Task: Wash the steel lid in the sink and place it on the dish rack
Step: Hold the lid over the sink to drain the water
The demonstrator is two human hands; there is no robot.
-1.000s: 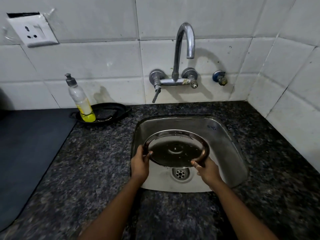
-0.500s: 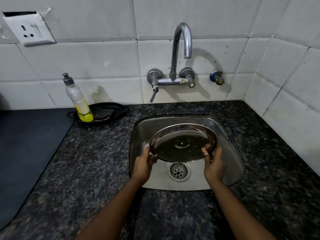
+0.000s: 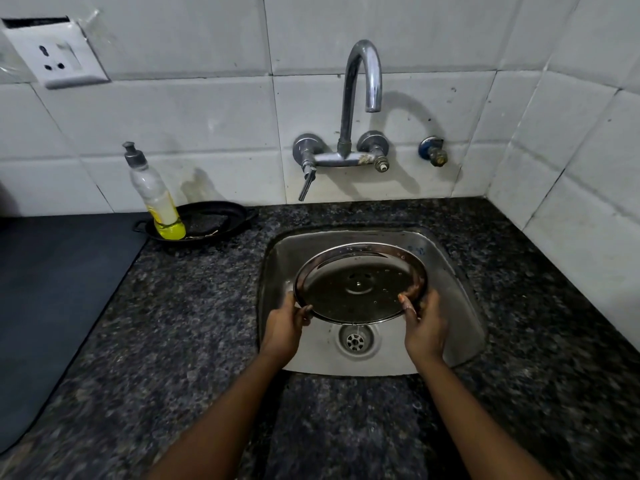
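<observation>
A round steel lid (image 3: 358, 284) is held over the steel sink (image 3: 457, 306), tilted toward me with its inner side up and water drops on it. My left hand (image 3: 285, 323) grips its left rim. My right hand (image 3: 424, 323) grips its right rim, thumb on the inside. A thin trickle of water falls from the lid's lower edge toward the drain (image 3: 355, 339). No dish rack shows in this view.
The curved tap (image 3: 362, 81) stands above the sink on the tiled wall, no water running. A yellow dish soap bottle (image 3: 156, 199) stands in a black dish (image 3: 207, 221) at left. A dark mat (image 3: 52, 289) covers the granite counter at far left. A socket (image 3: 55, 55) is upper left.
The lid has shifted right and tilted more steeply toward me. My right hand slid up its right rim, and water now drips off the lower edge.
</observation>
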